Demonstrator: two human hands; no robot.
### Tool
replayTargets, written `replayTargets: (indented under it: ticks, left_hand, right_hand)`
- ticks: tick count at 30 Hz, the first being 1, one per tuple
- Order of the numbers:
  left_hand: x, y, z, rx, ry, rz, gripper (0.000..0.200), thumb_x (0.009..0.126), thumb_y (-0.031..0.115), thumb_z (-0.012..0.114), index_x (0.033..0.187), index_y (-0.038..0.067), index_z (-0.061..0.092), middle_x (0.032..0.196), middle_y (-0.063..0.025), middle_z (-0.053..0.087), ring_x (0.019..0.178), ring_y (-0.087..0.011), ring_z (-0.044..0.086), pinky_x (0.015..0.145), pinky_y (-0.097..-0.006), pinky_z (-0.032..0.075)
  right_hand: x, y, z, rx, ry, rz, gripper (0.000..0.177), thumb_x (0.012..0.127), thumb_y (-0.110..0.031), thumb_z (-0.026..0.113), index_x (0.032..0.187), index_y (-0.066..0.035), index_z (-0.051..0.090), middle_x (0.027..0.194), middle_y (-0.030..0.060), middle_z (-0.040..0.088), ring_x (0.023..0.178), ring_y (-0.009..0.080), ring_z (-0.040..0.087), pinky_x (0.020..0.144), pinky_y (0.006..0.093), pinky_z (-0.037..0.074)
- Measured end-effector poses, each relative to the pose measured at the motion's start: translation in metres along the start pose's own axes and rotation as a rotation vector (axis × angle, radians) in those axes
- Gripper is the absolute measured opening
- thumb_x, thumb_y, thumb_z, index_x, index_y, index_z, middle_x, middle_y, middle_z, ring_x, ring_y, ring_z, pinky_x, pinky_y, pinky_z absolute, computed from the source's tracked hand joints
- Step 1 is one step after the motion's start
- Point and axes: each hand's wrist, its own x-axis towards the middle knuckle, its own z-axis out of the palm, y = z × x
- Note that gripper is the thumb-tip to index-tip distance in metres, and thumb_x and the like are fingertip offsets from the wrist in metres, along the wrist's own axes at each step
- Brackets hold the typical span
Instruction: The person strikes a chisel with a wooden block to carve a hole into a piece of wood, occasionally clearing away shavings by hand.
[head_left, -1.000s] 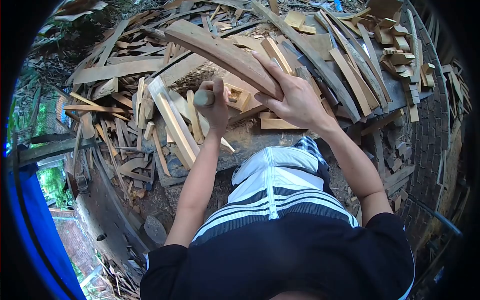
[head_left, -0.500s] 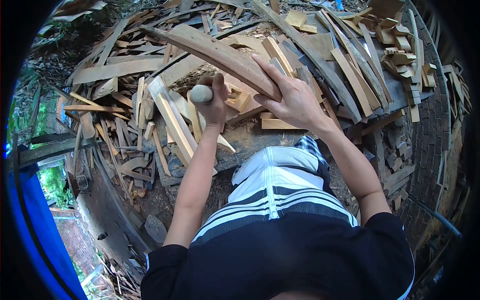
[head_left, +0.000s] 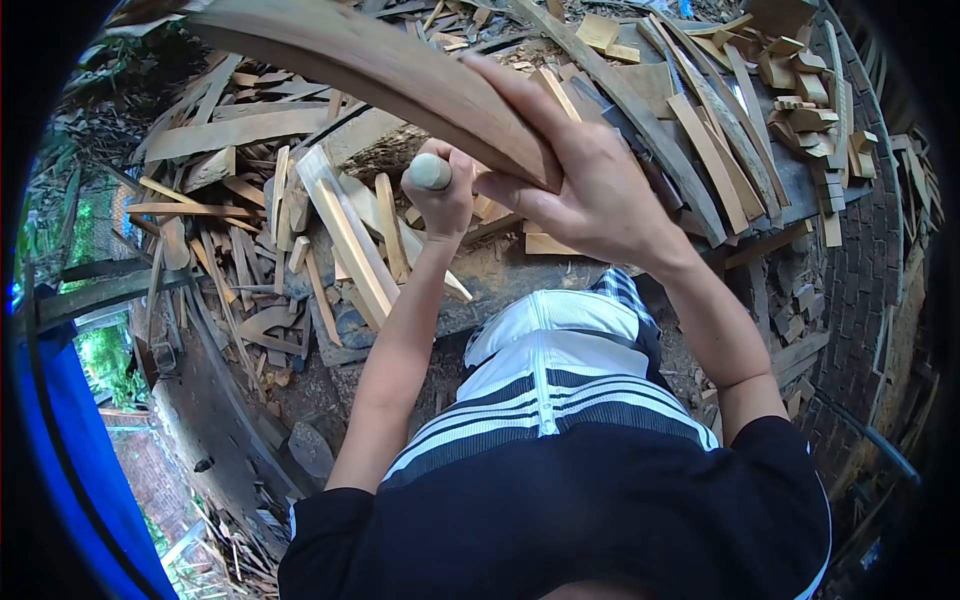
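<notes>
A round-ended handle (head_left: 430, 172) is gripped in the closed left hand (head_left: 441, 200); a thick wooden plank (head_left: 365, 75) is clasped between the right hand's (head_left: 600, 190) thumb and fingers.

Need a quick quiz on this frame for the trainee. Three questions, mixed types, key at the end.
1. True or false: the left hand is wrapped around a handle with a pale, rounded end.

2. Multiple choice: what is the right hand holding?
A) a coil of rope
B) a thick wooden piece
C) a metal bucket

3. Fill in the colour: the big sheet at the left edge of the picture is ____.

Key: 1 true; 2 B; 3 blue.
</notes>
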Motion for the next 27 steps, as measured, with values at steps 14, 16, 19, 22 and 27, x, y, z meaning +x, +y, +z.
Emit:
replayTargets:
  ticks: [14, 16, 19, 22, 27]
  left_hand:
    - [0.002, -0.004, -0.008, -0.115, 0.232, -0.074, 0.02, 0.09, 0.008, 0.065, 0.076, 0.005, 0.051, 0.057, -0.0012, 0.048, 0.049, -0.011, 0.049, 0.052, -0.0301, 0.045]
    - [0.016, 0.012, -0.014, -0.205, 0.191, -0.065, 0.022, 0.092, 0.01, 0.064, 0.076, 0.006, 0.048, 0.056, -0.0001, 0.046, 0.048, -0.0092, 0.046, 0.05, -0.0289, 0.042]
    - [0.025, 0.02, -0.022, -0.291, 0.089, -0.08, 0.024, 0.094, 0.011, 0.061, 0.078, 0.007, 0.044, 0.056, 0.0009, 0.043, 0.047, -0.0077, 0.042, 0.047, -0.0269, 0.037]
    - [0.021, 0.009, -0.029, -0.298, -0.065, -0.111, 0.02, 0.095, 0.011, 0.06, 0.081, 0.006, 0.046, 0.056, 0.0004, 0.045, 0.048, -0.0083, 0.044, 0.046, -0.0253, 0.037]
    - [0.005, 0.0, -0.024, -0.173, -0.085, -0.182, 0.014, 0.096, 0.013, 0.061, 0.094, 0.003, 0.052, 0.062, -0.0005, 0.054, 0.055, -0.0091, 0.054, 0.05, -0.0244, 0.042]
  right_hand:
    - [0.0, 0.021, 0.007, -0.176, -0.032, -0.1, 0.082, 0.081, -0.024, 0.066, 0.153, -0.023, 0.028, 0.096, 0.0199, 0.067, 0.08, 0.0357, 0.067, 0.073, 0.0455, 0.053]
    - [-0.002, 0.023, 0.003, -0.319, 0.017, -0.033, 0.082, 0.081, -0.025, 0.067, 0.152, -0.021, 0.028, 0.091, 0.02, 0.068, 0.081, 0.0368, 0.067, 0.076, 0.0468, 0.053]
    - [-0.01, 0.034, 0.007, -0.28, -0.018, 0.007, 0.082, 0.081, -0.027, 0.069, 0.152, -0.023, 0.029, 0.091, 0.0217, 0.067, 0.082, 0.0386, 0.066, 0.075, 0.0469, 0.052]
    - [-0.014, 0.038, 0.011, -0.282, -0.067, 0.045, 0.081, 0.082, -0.028, 0.071, 0.152, -0.026, 0.03, 0.097, 0.0231, 0.067, 0.088, 0.0393, 0.066, 0.077, 0.0466, 0.051]
    - [-0.018, 0.043, 0.016, -0.285, -0.085, 0.049, 0.082, 0.082, -0.028, 0.071, 0.152, -0.026, 0.03, 0.098, 0.0228, 0.067, 0.09, 0.0393, 0.065, 0.08, 0.0473, 0.05]
